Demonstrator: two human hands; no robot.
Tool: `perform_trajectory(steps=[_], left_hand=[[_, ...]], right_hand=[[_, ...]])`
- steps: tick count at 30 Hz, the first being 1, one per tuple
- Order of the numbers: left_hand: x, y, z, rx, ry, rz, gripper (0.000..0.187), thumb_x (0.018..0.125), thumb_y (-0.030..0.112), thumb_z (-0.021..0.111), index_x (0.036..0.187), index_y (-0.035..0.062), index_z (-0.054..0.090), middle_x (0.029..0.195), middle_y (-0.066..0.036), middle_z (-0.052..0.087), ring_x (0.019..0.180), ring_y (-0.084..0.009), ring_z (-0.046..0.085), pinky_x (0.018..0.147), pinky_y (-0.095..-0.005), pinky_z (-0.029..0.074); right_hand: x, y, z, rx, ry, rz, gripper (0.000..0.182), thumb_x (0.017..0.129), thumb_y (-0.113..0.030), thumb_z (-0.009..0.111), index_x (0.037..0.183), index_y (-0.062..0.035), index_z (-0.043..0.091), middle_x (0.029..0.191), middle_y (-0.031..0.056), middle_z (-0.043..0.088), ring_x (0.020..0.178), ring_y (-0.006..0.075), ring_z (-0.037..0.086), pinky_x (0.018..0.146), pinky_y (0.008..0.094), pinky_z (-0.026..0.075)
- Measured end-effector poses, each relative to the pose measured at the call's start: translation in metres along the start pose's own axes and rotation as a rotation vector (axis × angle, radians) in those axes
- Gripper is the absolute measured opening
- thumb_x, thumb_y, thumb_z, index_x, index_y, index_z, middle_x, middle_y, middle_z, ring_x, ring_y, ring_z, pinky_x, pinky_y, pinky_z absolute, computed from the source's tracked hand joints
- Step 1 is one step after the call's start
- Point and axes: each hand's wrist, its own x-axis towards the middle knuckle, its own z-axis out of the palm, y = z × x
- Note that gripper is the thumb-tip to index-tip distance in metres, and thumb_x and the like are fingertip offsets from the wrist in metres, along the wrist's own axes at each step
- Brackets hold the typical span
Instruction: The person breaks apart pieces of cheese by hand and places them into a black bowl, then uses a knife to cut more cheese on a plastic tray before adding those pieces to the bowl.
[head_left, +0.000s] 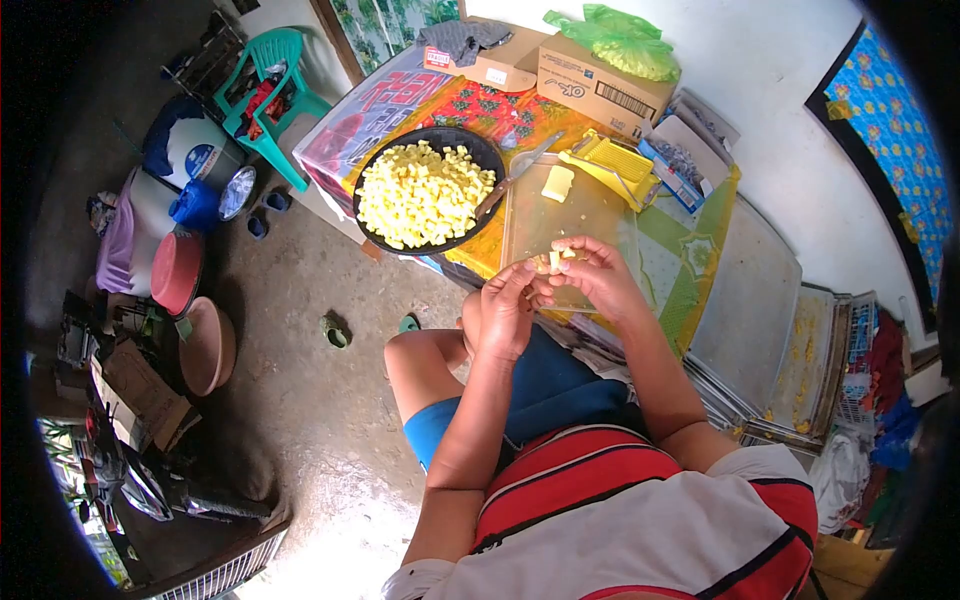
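My left hand (511, 300) and my right hand (592, 274) are close together over the near edge of a clear cutting board (590, 225). Small pale yellow pieces (556, 258) are pinched between the fingertips of both hands. Farther back on the board lies a pale yellow slab (558, 184). To its left, a round black tray (488, 150) holds a heap of small yellow cubes (420, 195). A knife (520, 170) rests across the tray's right rim, its blade reaching over the board. A yellow slicer (610, 165) lies at the board's back right corner.
Cardboard boxes (590, 88), a green plastic bag (625, 45) and a small blue-and-white box (675, 172) stand along the table's back. Metal trays (745, 300) lean at the right. Left, on the floor, are a green chair (275, 55) and basins (208, 345).
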Motion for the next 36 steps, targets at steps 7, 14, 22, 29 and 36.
perform_trajectory(steps=[7, 14, 22, 29, 36], left_hand=[[0.003, 0.008, -0.005, -0.25, 0.04, -0.185, 0.026, 0.087, 0.029, 0.06, 0.102, 0.0074, 0.06, 0.089, -0.002, 0.065, 0.07, -0.0141, 0.059, 0.065, -0.0311, 0.05], [0.006, 0.009, -0.012, -0.311, 0.08, -0.236, 0.024, 0.086, 0.029, 0.061, 0.1, 0.0096, 0.06, 0.086, 0.0, 0.064, 0.07, -0.0138, 0.056, 0.066, -0.031, 0.048], [0.003, 0.016, -0.022, -0.336, 0.123, -0.206, 0.026, 0.085, 0.028, 0.063, 0.101, 0.0087, 0.059, 0.086, -0.001, 0.063, 0.068, -0.0125, 0.056, 0.065, -0.0301, 0.047], [0.006, 0.02, -0.033, -0.325, 0.118, -0.2, 0.025, 0.083, 0.028, 0.065, 0.098, 0.0101, 0.06, 0.084, 0.0, 0.065, 0.066, -0.0123, 0.057, 0.065, -0.0298, 0.048], [0.011, 0.022, -0.036, -0.302, 0.141, -0.204, 0.025, 0.083, 0.029, 0.065, 0.099, 0.0105, 0.059, 0.085, 0.0, 0.064, 0.067, -0.0122, 0.056, 0.064, -0.0301, 0.047]], right_hand=[[0.025, 0.0, -0.005, -0.023, 0.129, 0.025, 0.029, 0.083, -0.005, 0.063, 0.111, 0.0009, 0.058, 0.098, 0.0058, 0.06, 0.086, 0.0136, 0.06, 0.074, 0.0261, 0.052], [0.121, 0.035, -0.008, -0.273, 0.107, -0.119, 0.032, 0.078, -0.008, 0.066, 0.108, 0.0011, 0.06, 0.096, 0.0074, 0.062, 0.078, 0.0129, 0.062, 0.064, 0.0259, 0.052], [0.225, 0.075, 0.0, -0.489, 0.099, -0.087, 0.029, 0.075, -0.006, 0.067, 0.102, 0.0016, 0.062, 0.078, 0.0048, 0.063, 0.06, 0.0113, 0.06, 0.056, 0.023, 0.05], [0.241, 0.059, 0.013, -0.643, 0.111, 0.014, 0.031, 0.072, -0.017, 0.074, 0.092, 0.001, 0.061, 0.071, 0.0066, 0.062, 0.052, 0.0145, 0.058, 0.047, 0.0288, 0.049], [0.23, 0.051, 0.009, -0.252, 0.054, 0.138, 0.027, 0.081, -0.014, 0.068, 0.103, -0.0033, 0.057, 0.08, 0.0044, 0.06, 0.064, 0.0108, 0.059, 0.056, 0.0245, 0.051]])
